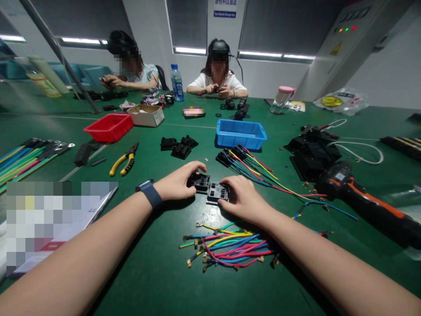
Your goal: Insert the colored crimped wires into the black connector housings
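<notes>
Two black plastic housings lie side by side on the green table in front of me. My left hand (180, 181) curls its thumb and fingers around the left housing (202, 182). Around the right housing (217, 192) my right hand (241, 195) has its thumb at the near edge and its fingers at the far side. Both housings show small slots on top. Closer to me is a loose bundle of coloured wires (226, 252) with brass terminals. Beyond my right hand, black housings with wires attached (226, 157) rest on the table.
More black housings (180, 147) lie farther off, near a blue bin (241, 134) and a red bin (110, 127). Yellow-handled pliers (124, 161) are at left. A black-and-orange power tool (371, 202) lies at right. Two people sit across the table.
</notes>
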Available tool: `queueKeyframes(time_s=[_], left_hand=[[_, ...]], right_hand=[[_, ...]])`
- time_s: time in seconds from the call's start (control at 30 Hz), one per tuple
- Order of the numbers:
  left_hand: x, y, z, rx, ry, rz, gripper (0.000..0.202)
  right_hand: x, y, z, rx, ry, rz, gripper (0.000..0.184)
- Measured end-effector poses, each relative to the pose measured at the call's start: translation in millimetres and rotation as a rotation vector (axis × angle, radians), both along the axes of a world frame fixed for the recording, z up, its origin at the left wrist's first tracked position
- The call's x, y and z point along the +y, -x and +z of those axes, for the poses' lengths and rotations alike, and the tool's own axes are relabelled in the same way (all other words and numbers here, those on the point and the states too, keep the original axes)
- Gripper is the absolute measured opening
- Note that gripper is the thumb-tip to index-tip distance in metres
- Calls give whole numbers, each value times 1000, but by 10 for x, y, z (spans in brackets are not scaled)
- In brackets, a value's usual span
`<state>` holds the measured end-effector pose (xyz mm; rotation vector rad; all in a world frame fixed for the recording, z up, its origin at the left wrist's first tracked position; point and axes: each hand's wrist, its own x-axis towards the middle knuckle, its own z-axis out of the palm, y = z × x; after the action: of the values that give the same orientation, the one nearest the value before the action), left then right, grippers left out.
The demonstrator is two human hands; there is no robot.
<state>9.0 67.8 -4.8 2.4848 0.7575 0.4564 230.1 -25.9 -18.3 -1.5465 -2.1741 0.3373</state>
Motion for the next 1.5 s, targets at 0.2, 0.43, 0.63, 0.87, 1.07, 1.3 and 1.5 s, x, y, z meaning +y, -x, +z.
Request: queueKeyframes(time_s=[0.2,0.43,0.63,0.87,1.07,1.3,1.5], left_hand=[[-161,-125,38,-34,126,-152,59],[-158,-101,39,-49,152,-144,65],[-154,-83,67,-27,218,-140,65],[-113,-96,118,-31,137,-140,49],[288,167,-86,104,-404,425,46],[419,291,-158,171,-381,461,49],[351,213,-136,35,-344,463,63]], right_hand=[[17,-16,-21,2,-3,24,39],[45,-56,-38,85,32,103,39],[61,-77,-56,118,54,119,45],[54,-53,-41,116,52,97,36],[32,-40,-16,123,54,113,31],[18,-31,-19,128,29,155,31],[15,-33,-10,116,28,153,32]])
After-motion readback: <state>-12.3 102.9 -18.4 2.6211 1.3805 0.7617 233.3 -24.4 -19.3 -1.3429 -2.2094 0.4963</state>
